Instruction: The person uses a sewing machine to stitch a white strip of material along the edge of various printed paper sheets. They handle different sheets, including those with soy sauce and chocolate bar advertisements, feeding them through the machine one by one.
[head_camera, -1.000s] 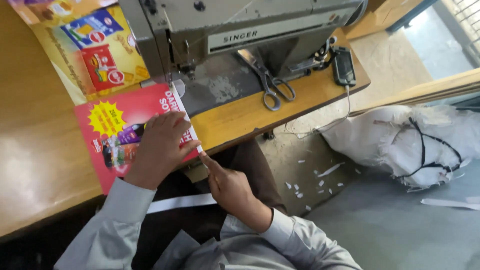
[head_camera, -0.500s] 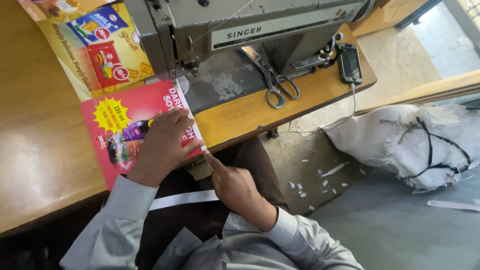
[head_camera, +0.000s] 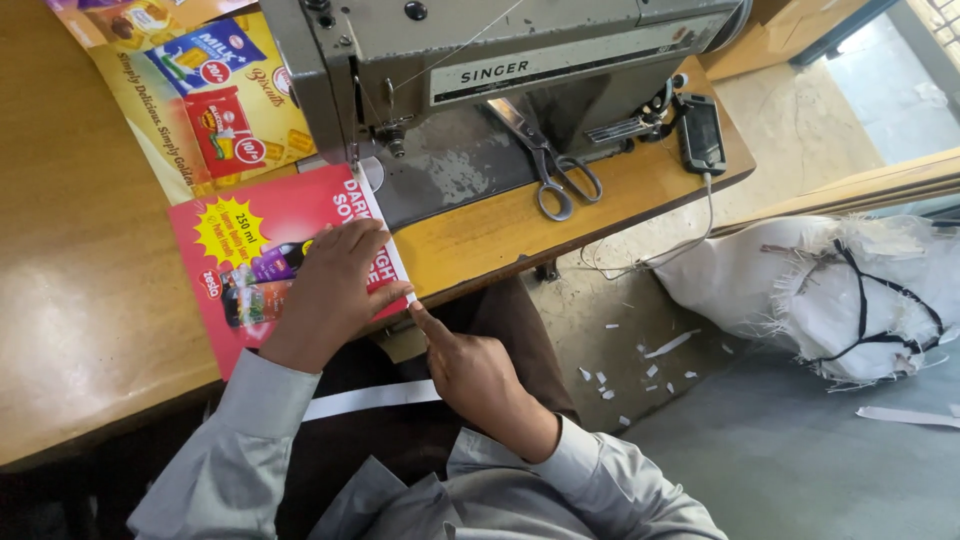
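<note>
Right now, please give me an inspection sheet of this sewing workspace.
Surface: wooden table, worn.
Job's things: red printed sheet at the sewing machine, white strip hanging below.
Clutter: scissors, phone, yellow printed sheet.
Grippers: left hand flat on the red sheet; right hand pinching its corner.
Cables: phone cable.
Surroundings: white sack, paper scraps.

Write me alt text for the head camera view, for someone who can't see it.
A person at a wooden sewing table presses the left hand flat on a red printed sheet while the right hand pinches its white edge strip. Behind sit a grey sewing machine, scissors and a phone; a white sack lies on the floor.
</note>
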